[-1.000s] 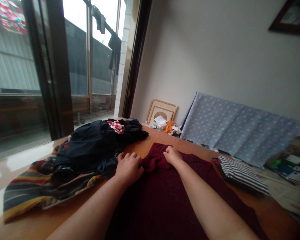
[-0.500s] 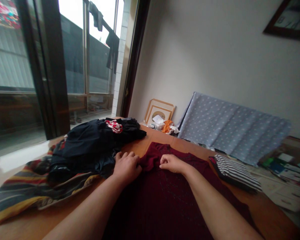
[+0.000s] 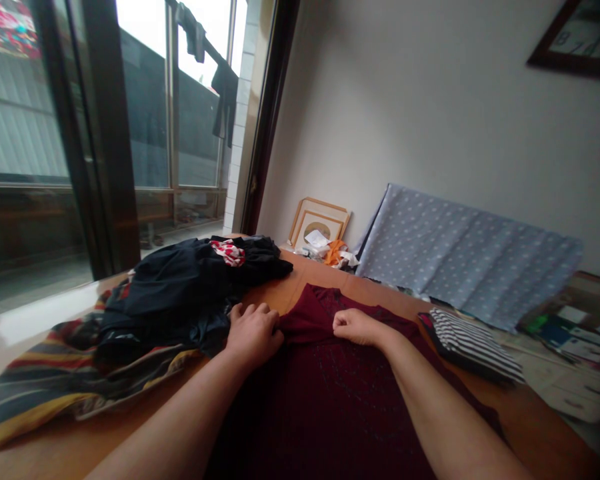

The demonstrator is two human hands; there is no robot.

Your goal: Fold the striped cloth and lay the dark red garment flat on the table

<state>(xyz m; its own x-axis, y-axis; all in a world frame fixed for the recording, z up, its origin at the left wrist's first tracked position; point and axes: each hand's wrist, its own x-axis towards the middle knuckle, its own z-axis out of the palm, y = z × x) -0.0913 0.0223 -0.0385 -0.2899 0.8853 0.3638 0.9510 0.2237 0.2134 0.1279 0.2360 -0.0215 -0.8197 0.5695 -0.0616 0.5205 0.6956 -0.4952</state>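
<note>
A dark red top (image 3: 350,407) with fine dark decoration on its front lies spread out before me. My left hand (image 3: 254,333) is at its left edge, fingers curled down on the cloth and the fingertips partly hidden. Past these fingers, close by, is a heap of dark clothes (image 3: 175,287). My right hand (image 3: 359,327) is closed in a pinch on the upper part of the top, pulling the fabric into a fold between the two hands.
Under the clothes is a brown wooden table (image 3: 275,291). A striped garment (image 3: 65,373) lies under the dark heap. Folded black-and-white striped clothing (image 3: 475,347) sits at the right. Behind are a grey dotted cloth (image 3: 470,253), picture frames (image 3: 300,220) and drawers (image 3: 575,393).
My right hand has moved slightly to the right, drawing the bunched dark red fabric flatter and tauter. My left hand has stayed in place.
</note>
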